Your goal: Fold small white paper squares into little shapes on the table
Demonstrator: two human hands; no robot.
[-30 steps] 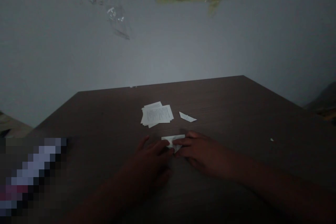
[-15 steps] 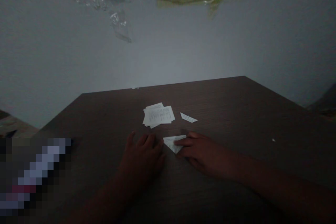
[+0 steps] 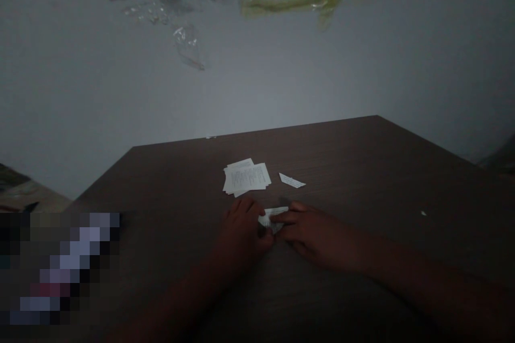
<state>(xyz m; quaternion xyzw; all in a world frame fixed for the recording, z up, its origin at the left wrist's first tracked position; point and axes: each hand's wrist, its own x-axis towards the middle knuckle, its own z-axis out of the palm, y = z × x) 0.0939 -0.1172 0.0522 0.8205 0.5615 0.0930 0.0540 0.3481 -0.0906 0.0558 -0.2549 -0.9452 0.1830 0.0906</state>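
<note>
A small piece of printed paper (image 3: 278, 213) lies folded on the table between my hands, its upper edge straight and its lower part partly hidden. My right hand (image 3: 311, 233) presses the paper from the right, with the index finger across its face. My left hand (image 3: 243, 230) is at the paper's left side, the fingers curled along its edge and the thumb near its lower end. Just beyond my hands sits a loose stack of printed paper pieces (image 3: 248, 177). Right of the stack rests a narrow folded paper strip (image 3: 292, 180) with slanted ends.
The dark wooden table (image 3: 341, 161) meets a pale wall (image 3: 281, 80) at its back edge. A tiny white scrap (image 3: 423, 213) is on the right of the table. A blurred-out object (image 3: 68, 262) covers the lower left. Yellowish tape (image 3: 289, 2) sticks to the wall.
My left hand has moved right, from beside the paper onto its left edge, and now covers part of it. My right hand stays on the paper. The view has shifted slightly.
</note>
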